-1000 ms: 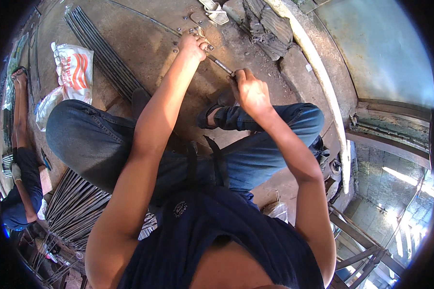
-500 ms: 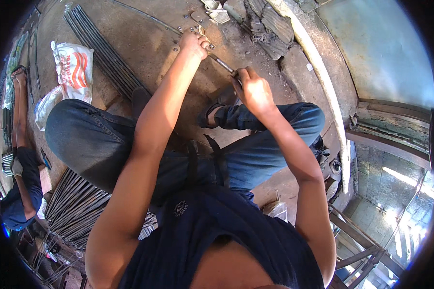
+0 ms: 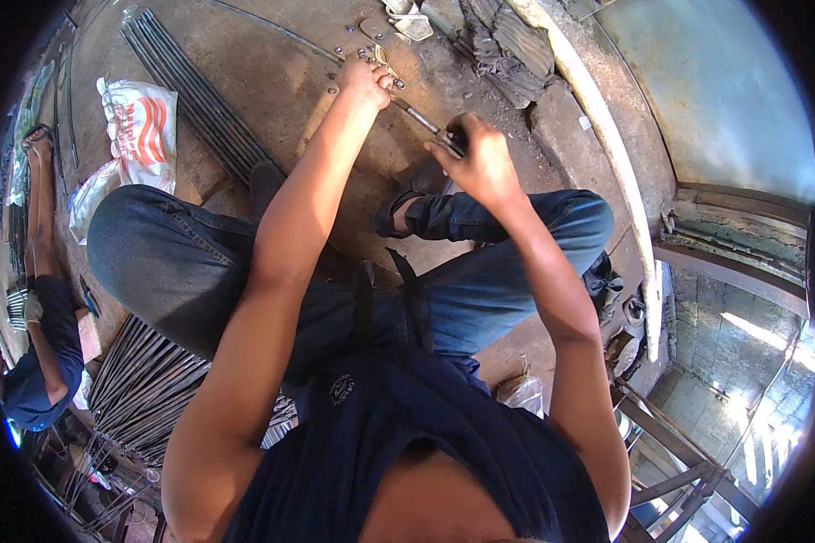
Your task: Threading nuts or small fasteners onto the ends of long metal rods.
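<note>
My left hand point(image 3: 365, 83) is closed around the near end of a long thin metal rod point(image 3: 281, 33), which runs off toward the far left along the floor. From beside that hand a short metal bar-like tool point(image 3: 417, 116) slants down to the right. Its dark end sits in my right hand point(image 3: 482, 163), thumb below and fingers curled over it. What joins rod and tool is hidden under my left fingers. Small dark nut-like pieces point(image 3: 339, 52) lie scattered on the floor around my left hand.
A bundle of dark rods point(image 3: 199, 100) lies left of my arm, beside a white-and-red sack point(image 3: 142, 131). More rods point(image 3: 145, 389) are piled by my left knee. Another person point(image 3: 41, 353) works at far left. A pale curved pole point(image 3: 620, 172) borders the right.
My right hand has rolled around the tool's dark end, its knuckles turning and its thumb now showing on the near left side. My left hand stays in place on the rod.
</note>
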The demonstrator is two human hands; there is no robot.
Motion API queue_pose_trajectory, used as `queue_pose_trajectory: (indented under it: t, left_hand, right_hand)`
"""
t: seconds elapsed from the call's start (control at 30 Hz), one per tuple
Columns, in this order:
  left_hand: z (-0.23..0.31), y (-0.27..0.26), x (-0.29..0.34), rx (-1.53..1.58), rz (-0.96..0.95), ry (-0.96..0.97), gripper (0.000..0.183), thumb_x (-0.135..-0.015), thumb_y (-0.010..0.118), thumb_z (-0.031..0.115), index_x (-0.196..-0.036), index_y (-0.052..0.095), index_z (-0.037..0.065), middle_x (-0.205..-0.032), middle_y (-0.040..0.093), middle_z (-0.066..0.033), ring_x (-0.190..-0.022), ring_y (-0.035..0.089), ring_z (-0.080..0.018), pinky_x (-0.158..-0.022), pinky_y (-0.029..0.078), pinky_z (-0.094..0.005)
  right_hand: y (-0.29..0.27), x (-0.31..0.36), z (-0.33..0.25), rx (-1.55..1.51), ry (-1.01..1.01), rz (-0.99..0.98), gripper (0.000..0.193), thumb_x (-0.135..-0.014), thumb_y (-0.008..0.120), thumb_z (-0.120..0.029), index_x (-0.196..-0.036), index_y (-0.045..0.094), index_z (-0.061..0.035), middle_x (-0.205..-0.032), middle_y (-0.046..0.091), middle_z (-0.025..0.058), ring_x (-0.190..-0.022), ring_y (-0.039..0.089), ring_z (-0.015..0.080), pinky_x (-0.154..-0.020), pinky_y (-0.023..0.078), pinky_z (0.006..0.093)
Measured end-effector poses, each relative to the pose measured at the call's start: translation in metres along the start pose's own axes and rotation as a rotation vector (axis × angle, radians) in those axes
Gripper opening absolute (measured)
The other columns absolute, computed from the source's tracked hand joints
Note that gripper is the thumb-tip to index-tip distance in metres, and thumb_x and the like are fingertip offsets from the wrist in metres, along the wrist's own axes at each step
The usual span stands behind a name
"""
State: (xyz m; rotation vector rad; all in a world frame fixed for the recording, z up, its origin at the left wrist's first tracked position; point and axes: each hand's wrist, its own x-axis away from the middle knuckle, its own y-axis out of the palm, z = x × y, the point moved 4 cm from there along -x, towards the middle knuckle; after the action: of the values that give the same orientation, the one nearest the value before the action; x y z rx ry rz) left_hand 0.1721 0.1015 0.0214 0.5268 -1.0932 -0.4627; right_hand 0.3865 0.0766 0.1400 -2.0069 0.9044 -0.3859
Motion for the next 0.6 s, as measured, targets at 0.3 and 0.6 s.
queue_pose_trajectory:
  t: [0.3, 0.6]
  left_hand:
    - [-0.001, -0.004, -0.001, 0.026, 0.026, -0.003, 0.040, -0.101, 0.038, 0.041, -0.078, 0.045, 0.009, -0.061, 0.045, -0.0025, -0.042, 0.035, -0.0129, -0.038, 0.020, -0.0253]
    - [0.000, -0.006, -0.003, 0.006, -0.014, 0.001, 0.042, -0.101, 0.038, 0.041, -0.072, 0.042, 0.011, -0.057, 0.039, 0.0003, -0.040, 0.030, -0.0114, -0.038, 0.018, -0.0258]
  right_hand:
    - [0.015, -0.004, 0.013, -0.459, 0.470, -0.288, 0.042, -0.091, 0.064, -0.035, -0.085, 0.065, 0.0060, -0.070, 0.064, 0.0241, -0.067, 0.064, 0.0392, -0.061, 0.049, 0.0421]
    - [0.023, -0.006, 0.023, -0.875, 0.685, -0.456, 0.043, -0.095, 0.057, -0.038, -0.084, 0.062, 0.0027, -0.061, 0.054, 0.0143, -0.055, 0.056, 0.0206, -0.056, 0.050, 0.0389]
